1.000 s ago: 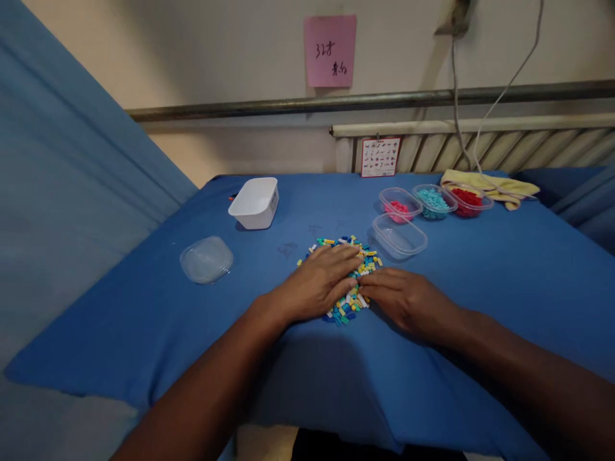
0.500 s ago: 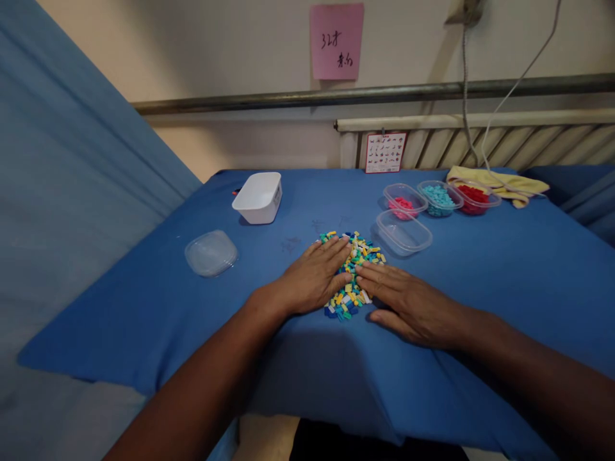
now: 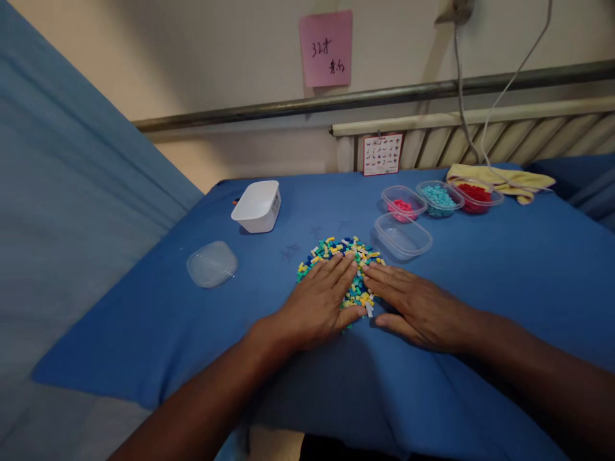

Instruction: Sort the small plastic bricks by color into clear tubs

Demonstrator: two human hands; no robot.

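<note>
A spread of small building bricks in yellow, white, teal, green and blue lies on the blue cloth. My left hand rests flat over the left and middle of the spread, fingers stretched forward and thumb pointing right; it hides many bricks beneath it. From the right, my right hand lies open and flat, its fingertips touching the spread's right edge and its thumb apart on the cloth. Neither hand grasps anything. Just beyond the right hand stands a clear plastic tub with nothing visible in it.
At the back right, clear tubs hold pink pieces, light blue pieces and red pieces, beside a yellow cloth. A white bin stands back left, with clear lids nearer me. A small picture card leans at the back.
My left hand has moved towards me and across the bricks, and the bricks now spread wider to the left. My right hand has stayed nearly in place. The view has tilted slightly.
</note>
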